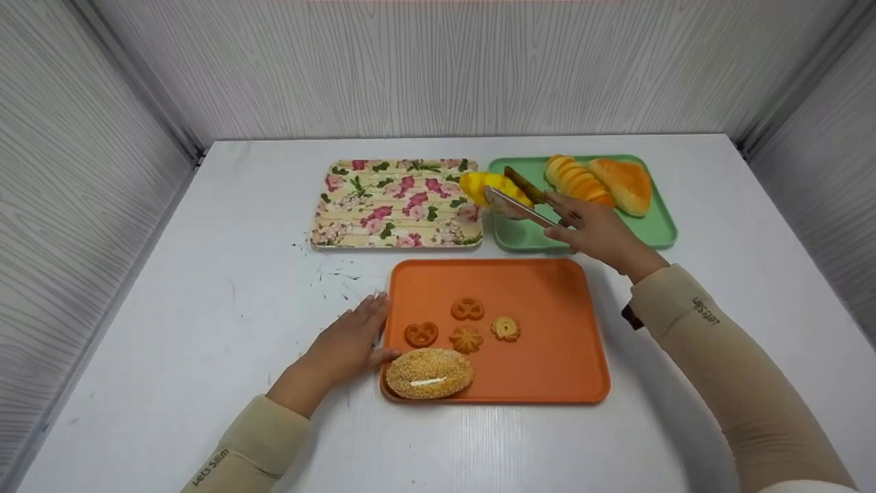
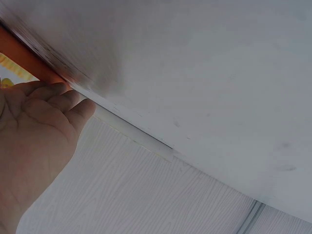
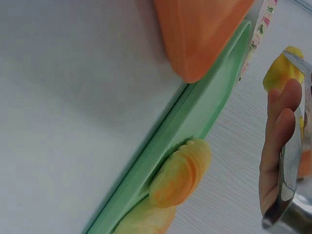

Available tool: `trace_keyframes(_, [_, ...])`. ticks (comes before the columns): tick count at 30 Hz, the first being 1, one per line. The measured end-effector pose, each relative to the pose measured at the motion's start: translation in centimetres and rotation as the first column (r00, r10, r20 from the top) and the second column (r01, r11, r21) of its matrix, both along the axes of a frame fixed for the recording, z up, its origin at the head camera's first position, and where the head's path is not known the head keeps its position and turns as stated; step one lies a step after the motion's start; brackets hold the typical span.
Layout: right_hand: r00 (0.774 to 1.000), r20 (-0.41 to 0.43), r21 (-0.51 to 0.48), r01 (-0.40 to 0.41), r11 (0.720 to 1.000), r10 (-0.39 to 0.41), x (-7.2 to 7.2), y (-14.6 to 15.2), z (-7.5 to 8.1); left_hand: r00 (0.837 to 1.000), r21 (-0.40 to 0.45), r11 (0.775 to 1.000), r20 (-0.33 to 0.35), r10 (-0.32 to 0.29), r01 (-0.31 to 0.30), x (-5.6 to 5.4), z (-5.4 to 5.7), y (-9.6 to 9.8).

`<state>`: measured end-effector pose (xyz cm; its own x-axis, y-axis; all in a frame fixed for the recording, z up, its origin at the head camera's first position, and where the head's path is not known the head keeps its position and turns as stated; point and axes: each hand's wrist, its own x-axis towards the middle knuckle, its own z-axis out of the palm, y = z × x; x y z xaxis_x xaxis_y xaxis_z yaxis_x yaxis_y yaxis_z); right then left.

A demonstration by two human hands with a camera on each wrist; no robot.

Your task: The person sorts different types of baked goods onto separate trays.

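My right hand (image 1: pixel 602 231) grips metal tongs (image 1: pixel 525 208), and a yellow bread roll (image 1: pixel 508 183) sits between their arms. The roll is held above the adjoining edges of the floral tray (image 1: pixel 375 190) and the green tray (image 1: pixel 523 238). In the right wrist view, fingers (image 3: pixel 284 124) lie along the shiny tongs (image 3: pixel 292 158), with part of the yellow roll (image 3: pixel 279 72) beyond them. My left hand (image 1: pixel 348 341) rests at the left rim of the orange tray (image 1: pixel 547 363), fingers extended, thumb near a sesame bun (image 1: pixel 430 366).
On the orange tray lie pretzel-shaped biscuits (image 1: pixel 467 309) and round cookies (image 1: pixel 506 329). The green tray holds a ridged roll (image 1: pixel 575 179) and a triangular bread (image 1: pixel 624 185). Panel walls (image 1: pixel 438 68) close off the back and sides of the white table (image 1: pixel 205 287).
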<state>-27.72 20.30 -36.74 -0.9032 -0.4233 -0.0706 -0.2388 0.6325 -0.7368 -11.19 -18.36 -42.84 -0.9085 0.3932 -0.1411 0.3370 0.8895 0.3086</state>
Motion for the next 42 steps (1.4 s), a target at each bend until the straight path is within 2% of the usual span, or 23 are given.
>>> trace_keyframes(6, [0.996, 0.059, -0.018, 0.062, 0.998, -0.061, -0.6, 0.6, -0.5, 1.000, 0.019, 1.000, 0.001, -0.001, 0.001, 0.2, 0.1, 0.1])
trace_keyframes(19, [0.986, 0.057, 0.065, 0.151, 0.986, -0.155, -1.8, 1.3, -1.4, 1.000, 0.015, 1.000, 0.000, 0.007, -0.007, 0.1, 0.0, 0.0])
trace_keyframes(30, [0.988, -0.015, 0.148, 0.152, 0.977, -0.152, -2.5, 1.8, -2.1, 1.000, 0.011, 1.000, 0.004, 0.005, -0.005, 0.1, 0.1, 0.1])
trace_keyframes(37, [0.986, 0.044, 0.146, 0.152, 0.977, -0.160, -2.5, 2.0, -2.3, 1.000, 0.012, 1.000, -0.005, 0.003, -0.003, 0.2, 0.2, 0.0])
trace_keyframes(42, [0.985, 0.048, 0.146, 0.159, 0.976, -0.168, -2.4, 2.0, -2.4, 1.000, 0.011, 1.000, -0.011, 0.004, -0.004, 0.2, 0.0, 0.0])
